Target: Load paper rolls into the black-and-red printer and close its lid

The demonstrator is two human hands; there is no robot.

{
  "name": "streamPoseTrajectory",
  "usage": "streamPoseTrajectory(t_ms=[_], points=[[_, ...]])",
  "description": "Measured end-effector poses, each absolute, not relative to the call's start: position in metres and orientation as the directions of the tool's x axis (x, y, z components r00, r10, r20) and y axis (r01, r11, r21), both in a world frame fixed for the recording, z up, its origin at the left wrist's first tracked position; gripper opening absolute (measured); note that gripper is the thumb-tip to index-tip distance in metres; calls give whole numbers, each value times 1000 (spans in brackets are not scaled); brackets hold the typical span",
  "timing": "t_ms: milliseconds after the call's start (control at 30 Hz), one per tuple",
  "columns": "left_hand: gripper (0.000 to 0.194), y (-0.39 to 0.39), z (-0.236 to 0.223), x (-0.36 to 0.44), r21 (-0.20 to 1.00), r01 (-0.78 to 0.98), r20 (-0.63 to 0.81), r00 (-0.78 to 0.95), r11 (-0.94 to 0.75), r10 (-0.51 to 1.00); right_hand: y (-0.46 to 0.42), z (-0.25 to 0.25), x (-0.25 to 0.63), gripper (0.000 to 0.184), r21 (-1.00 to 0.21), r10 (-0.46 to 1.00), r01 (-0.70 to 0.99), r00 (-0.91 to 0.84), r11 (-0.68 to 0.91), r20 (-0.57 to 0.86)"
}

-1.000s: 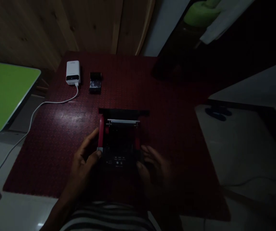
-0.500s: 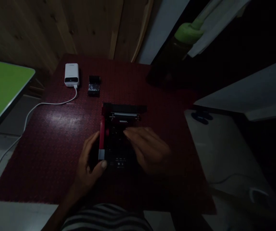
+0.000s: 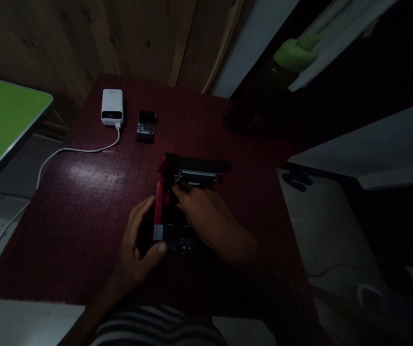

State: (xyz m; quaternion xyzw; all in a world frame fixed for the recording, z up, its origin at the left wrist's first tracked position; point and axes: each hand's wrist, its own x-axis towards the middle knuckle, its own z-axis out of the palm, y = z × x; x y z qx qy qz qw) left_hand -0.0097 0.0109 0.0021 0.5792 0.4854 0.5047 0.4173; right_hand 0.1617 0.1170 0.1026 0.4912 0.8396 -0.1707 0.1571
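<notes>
A small black and red printer, apparently a label printer, sits on the dark red table with its lid raised at the back. My left hand grips its near left corner, thumb on the front panel and fingers along the red side wall. Inside the open bay, my right hand reaches toward the left with its fingers bent together. What those fingertips hold or touch is hidden in the dark. Past the printer lies a small black piece with a roll-like end and a shiny middle.
A white power bank with a white cable stands on the table at the far left. A green-topped bottle is at the back right. A green table borders the left; slippers lie on the floor.
My right hand has moved forward and left, deeper into the printer bay, and its fingers have bent down. My left hand keeps its place on the corner. The view has shifted slightly.
</notes>
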Motion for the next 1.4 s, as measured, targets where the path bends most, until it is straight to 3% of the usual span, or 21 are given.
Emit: streamPoseTrajectory(t_ms=[200,633,933,1100,1233,1300,1400], points=[[70,11,3,-9,975,135,177,20,-178,984,118,101,158,40,-113,763,881,-456,458,-458],[71,10,5,-9,983,133,125,9,-125,992,117,103,170,33,-301,805,867,-486,396,-340],[71,10,6,-8,985,121,124,-5,-122,992,114,110,167,36,-216,797,871,-491,442,-352],[70,10,6,-9,984,130,122,4,-121,993,103,110,174,25,-234,821,842,-531,485,-210],[72,10,6,-9,982,145,118,4,-118,993,88,107,201,19,-347,789,715,-593,607,157],[72,10,5,-10,981,150,122,3,-121,992,80,109,224,18,-438,796,664,-506,605,332],[71,9,3,-11,982,157,107,-9,-105,994,72,111,263,24,-630,918,674,-210,386,337]])
